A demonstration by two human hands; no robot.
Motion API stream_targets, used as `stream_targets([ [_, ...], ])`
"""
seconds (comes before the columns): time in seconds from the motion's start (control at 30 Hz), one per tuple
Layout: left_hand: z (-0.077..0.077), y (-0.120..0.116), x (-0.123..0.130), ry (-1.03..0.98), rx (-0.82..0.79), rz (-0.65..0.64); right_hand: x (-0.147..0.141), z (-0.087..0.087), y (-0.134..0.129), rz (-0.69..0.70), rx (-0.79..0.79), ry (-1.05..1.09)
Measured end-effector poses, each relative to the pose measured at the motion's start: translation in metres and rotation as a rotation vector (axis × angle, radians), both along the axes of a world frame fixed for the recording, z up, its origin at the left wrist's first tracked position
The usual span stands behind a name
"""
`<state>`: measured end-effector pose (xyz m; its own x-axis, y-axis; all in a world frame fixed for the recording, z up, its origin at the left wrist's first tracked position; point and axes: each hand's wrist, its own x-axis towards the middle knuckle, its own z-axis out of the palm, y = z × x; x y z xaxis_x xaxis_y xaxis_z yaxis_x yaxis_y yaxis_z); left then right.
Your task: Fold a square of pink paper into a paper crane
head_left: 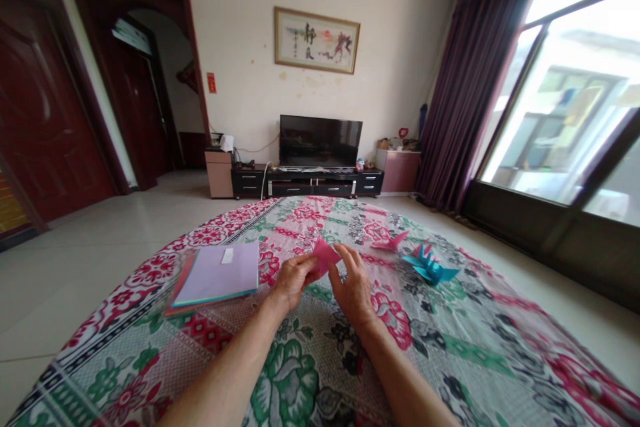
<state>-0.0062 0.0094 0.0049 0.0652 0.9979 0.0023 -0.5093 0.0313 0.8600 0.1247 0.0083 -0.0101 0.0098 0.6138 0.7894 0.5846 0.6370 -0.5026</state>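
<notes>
A small folded pink paper (325, 256) is held up over the middle of the patterned tablecloth. My left hand (296, 278) pinches its lower left side between thumb and fingers. At the paper's right edge is my right hand (354, 285), its fingers curved and thumb apart from them, with the fingertips close to or touching the paper. Whether that hand grips the paper cannot be made out.
A stack of coloured paper sheets (218, 275), lilac on top, lies at the left. Pink folded paper shapes (393, 242) and a blue folded paper shape (431, 267) are at the right. A television (321, 141) stands beyond the table.
</notes>
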Motion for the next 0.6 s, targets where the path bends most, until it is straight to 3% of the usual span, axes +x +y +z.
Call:
stream_targets([
  [0.17,0.0011,-0.0023,0.0022,0.052,0.009,-0.043,0.0024,-0.0036,0.0059,-0.008,-0.049,0.14],
  [0.6,0.0019,-0.0019,0.0028,0.021,-0.034,0.053,-0.0002,0.0038,-0.0028,0.008,0.051,-0.039],
])
